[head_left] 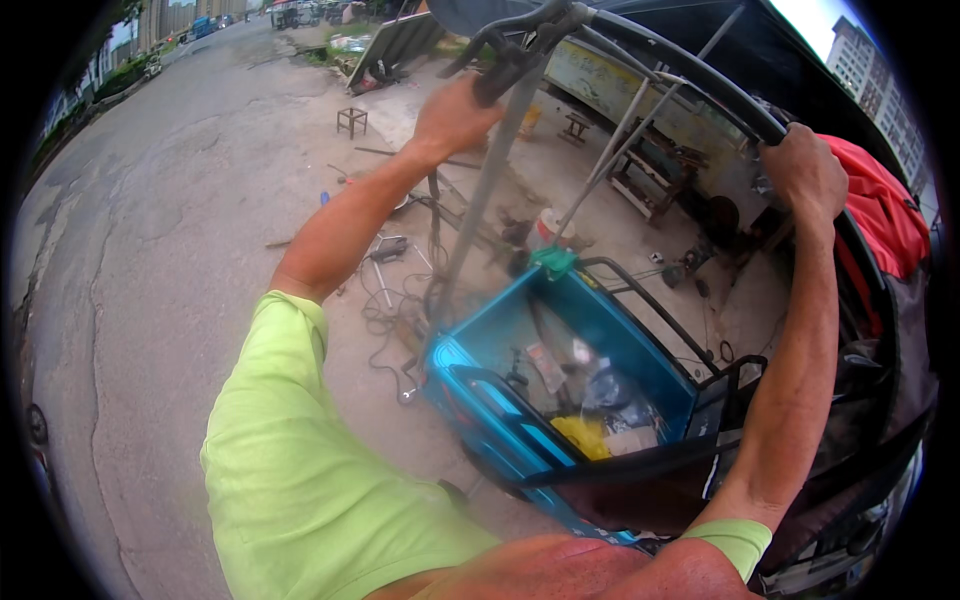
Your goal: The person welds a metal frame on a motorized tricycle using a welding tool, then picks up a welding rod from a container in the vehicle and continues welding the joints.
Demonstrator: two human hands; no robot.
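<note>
Overhead, a curved black frame tube (690, 75) arcs across the top of the view, above the blue cargo cart (500, 420). The right hand (805, 170) wraps fully around this tube at its right end, fingers closed tight on it. The left hand (455, 115) is raised to the tube's left end and closes around a black clamp (510, 60) where a grey pole (480, 200) meets the tube. The pole runs down toward the cart's front corner. A thinner rod (610, 150) slants beside it, down to a green fitting (553, 262) on the cart rim. The cart bed holds loose items, among them a yellow bag (585, 435). A red cloth (880, 210) hangs just right of the right hand. Cables (385, 310) lie on the concrete ground (150, 300) left of the cart. A small stool (351, 120) stands well apart, farther back.
</note>
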